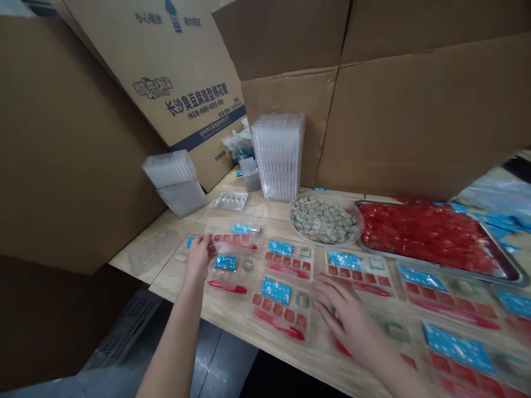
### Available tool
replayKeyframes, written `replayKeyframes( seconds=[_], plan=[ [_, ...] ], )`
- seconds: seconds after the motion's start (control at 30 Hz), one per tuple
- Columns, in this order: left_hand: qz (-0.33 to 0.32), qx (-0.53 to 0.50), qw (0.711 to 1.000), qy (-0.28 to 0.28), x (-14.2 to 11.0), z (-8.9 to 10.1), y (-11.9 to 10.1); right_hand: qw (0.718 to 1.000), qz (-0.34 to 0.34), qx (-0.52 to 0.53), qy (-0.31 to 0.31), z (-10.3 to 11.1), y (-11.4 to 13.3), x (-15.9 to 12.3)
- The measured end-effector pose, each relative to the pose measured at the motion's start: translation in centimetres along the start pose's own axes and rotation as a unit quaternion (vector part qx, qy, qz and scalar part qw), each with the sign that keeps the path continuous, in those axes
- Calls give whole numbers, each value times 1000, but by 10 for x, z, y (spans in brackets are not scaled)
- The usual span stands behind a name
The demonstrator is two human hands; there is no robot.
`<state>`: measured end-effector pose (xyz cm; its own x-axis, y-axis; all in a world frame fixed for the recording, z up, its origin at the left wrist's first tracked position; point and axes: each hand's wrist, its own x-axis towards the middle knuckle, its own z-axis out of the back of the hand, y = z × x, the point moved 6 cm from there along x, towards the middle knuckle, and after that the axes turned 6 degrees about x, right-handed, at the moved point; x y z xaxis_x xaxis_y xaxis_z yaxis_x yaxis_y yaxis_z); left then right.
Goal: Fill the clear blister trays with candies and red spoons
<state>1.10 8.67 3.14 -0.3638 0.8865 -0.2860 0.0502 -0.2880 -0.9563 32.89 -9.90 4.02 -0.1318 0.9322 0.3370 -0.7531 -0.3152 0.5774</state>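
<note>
Head view: using the round tub (326, 219) of small wrapped pieces as our reference. Our left hand (201, 253) is left of the tub and nearer us, fingers curled at the left end of a clear blister tray (233, 239) with a row of red squares and a blue packet. Blur hides the fingertips, so we can't tell if they grip it. Our right hand (350, 318) is on the near side of the tub, palm down above the trays; fingers open and spread, thumb side toward the left hand, nothing visibly gripped. Between our hands, on the near-left side of the tub, lie two filled trays (289, 258), each with blue packet, red squares, wrapped piece and long red stick. Another tray (227, 273), farther left of the tub, carries a blue packet, a wrapped piece and a red stick. More filled trays run to the near-right of the tub. Metal pan (508, 267) heaped with red pieces sits just right of the tub. Tall stack of clear trays (279, 157) stands behind-left of it; a smaller stack (176, 179) leans farther left. Cardboard (394, 121) rises behind the tub.
</note>
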Motion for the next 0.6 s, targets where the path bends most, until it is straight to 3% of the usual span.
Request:
replayKeyframes(
  seconds=[0.13, 0.27, 0.33, 0.43, 0.6],
  plan=[
    [18, 36, 999, 21, 25, -15, -5, 999, -7, -1, -42, 9, -10, -45],
    [29, 47, 998, 12, 21, 3, 4, 998, -22, -4, -54, 20, -21, -52],
    [27, 43, 999, -5, 12, 22, 6, 999, -6, -11, -48, 23, -18, -27],
    [20, 45, 999, -22, -3, 49, 7, 999, 35, -35, -21, 15, -4, 41],
    [7, 65, 998, -15, -20, 64, 13, 992, 99, -65, 52, -35, 17, 168]
  ],
)
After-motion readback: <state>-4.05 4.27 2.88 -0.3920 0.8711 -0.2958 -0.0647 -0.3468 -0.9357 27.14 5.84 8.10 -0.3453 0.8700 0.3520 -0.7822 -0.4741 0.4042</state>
